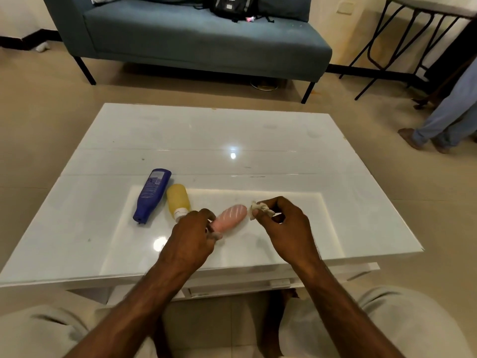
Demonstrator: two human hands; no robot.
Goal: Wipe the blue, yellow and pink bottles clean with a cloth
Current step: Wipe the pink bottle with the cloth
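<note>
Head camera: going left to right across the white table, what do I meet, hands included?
blue bottle → yellow bottle → left hand gripping the cap end of the pink bottle → cloth pinched in the right hand, all over the table.

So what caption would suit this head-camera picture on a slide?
Left hand holds the pink bottle while the right hand brings a cloth to its base; blue bottle and yellow bottle lie alongside.

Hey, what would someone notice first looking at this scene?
Front and centre, the left hand holds the pink bottle by its neck while the right hand pinches a small cloth at its base. The blue bottle and yellow bottle lie side by side left of them on the white table.
</note>
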